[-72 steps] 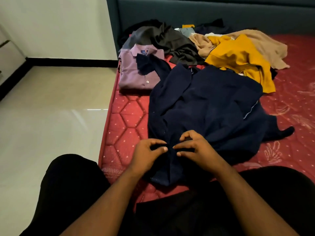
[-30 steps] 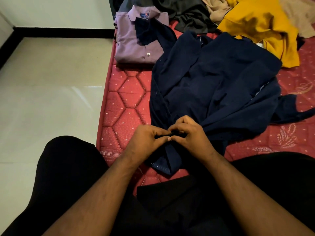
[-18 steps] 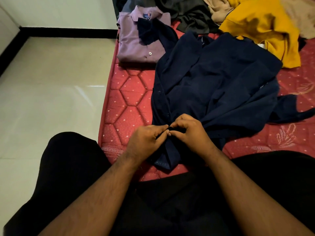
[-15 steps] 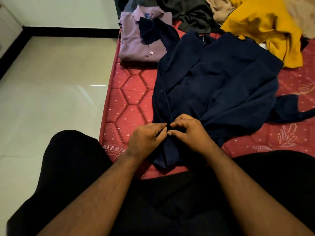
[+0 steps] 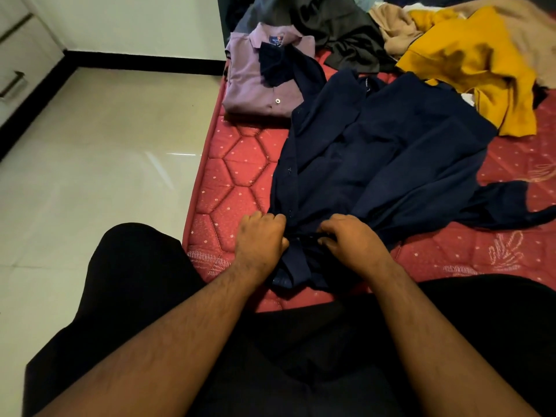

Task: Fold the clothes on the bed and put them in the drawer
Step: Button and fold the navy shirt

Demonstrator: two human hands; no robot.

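Gripping one navy shirt (image 5: 388, 152): left hand (image 5: 260, 239), right hand (image 5: 352, 240) | roughly five other garments

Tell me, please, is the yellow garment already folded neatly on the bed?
No, the yellow garment lies crumpled among other loose clothes at the far side of the red mattress, unlike the folded purple shirt.

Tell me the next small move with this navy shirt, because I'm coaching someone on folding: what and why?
Probably draw the hem taut and flat. Both the left hand and right hand grip the near edge of the navy shirt, which lies rumpled on the red mattress, one sleeve trailing right, so it needs smoothing before folding.
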